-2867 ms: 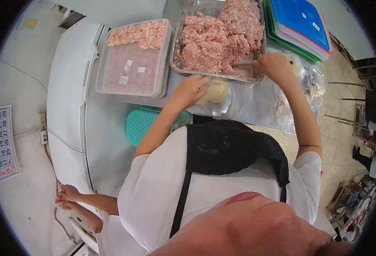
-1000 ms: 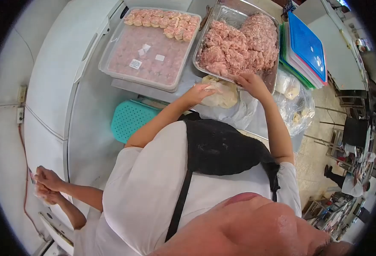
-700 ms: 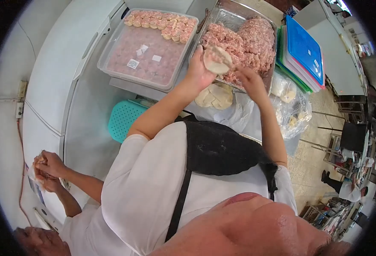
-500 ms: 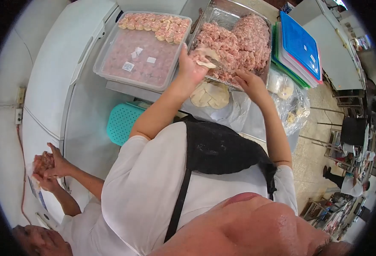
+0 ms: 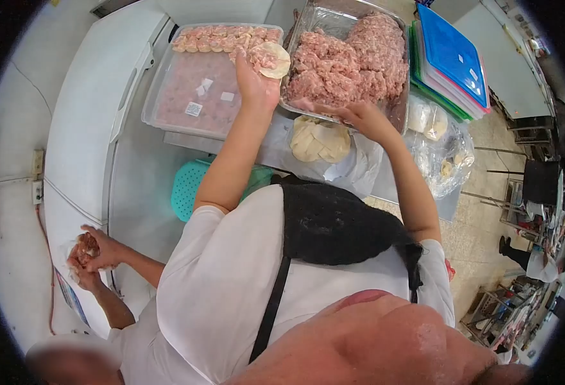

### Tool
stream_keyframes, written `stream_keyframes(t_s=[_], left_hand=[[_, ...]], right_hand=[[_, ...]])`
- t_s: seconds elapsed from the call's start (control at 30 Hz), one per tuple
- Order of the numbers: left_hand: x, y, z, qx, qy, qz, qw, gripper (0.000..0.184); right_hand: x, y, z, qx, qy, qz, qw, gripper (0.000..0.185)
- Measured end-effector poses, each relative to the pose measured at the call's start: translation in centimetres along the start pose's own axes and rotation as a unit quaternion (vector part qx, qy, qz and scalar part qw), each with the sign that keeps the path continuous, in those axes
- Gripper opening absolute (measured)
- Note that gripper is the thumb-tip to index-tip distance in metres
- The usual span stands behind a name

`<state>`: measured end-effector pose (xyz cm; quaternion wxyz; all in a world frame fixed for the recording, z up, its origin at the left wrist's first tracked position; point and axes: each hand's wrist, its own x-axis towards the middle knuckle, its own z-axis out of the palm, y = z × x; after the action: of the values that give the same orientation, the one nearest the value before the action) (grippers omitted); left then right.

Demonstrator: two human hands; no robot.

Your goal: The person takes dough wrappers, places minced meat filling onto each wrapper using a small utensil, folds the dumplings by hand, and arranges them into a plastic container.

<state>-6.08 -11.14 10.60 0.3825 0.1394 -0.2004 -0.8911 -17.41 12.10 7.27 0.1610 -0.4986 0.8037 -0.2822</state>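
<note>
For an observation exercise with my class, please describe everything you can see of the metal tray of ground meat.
The tray is shallow and rectangular, of shiny, silvery metal, with a raised rim and rounded corners. It lies flat on the work surface, between the plastic container and the stack of coloured panels. Pink ground meat is heaped unevenly in it, leaving bare metal showing. The right hand is at its near edge; contact is unclear.

Looked like a working food prep kitchen tbh, with a deep rectangular metal tray of pink ground meat (image 5: 353,61), a stack of round pale dough wrappers (image 5: 321,139) and a big white fridge-like appliance (image 5: 90,122)
</note>
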Motion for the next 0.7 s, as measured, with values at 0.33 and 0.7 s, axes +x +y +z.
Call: stream_keyframes(t_s=[0.33, 0.7], left_hand=[[-1.8, -4.4, 1.8, -0.086, -0.028, -0.231, 0.969, 0.064], [-2.7, -5.9, 4.8, -0.024, -0.057, -0.196, 0.979, 0.073]], right_hand=[[-1.3, -3.1, -2.1, 0.031, 0.112, -0.001, 0.993, 0.028], [-4.7, -5.7, -8.7, -0.254, 0.062, 0.008, 0.965, 0.027]])
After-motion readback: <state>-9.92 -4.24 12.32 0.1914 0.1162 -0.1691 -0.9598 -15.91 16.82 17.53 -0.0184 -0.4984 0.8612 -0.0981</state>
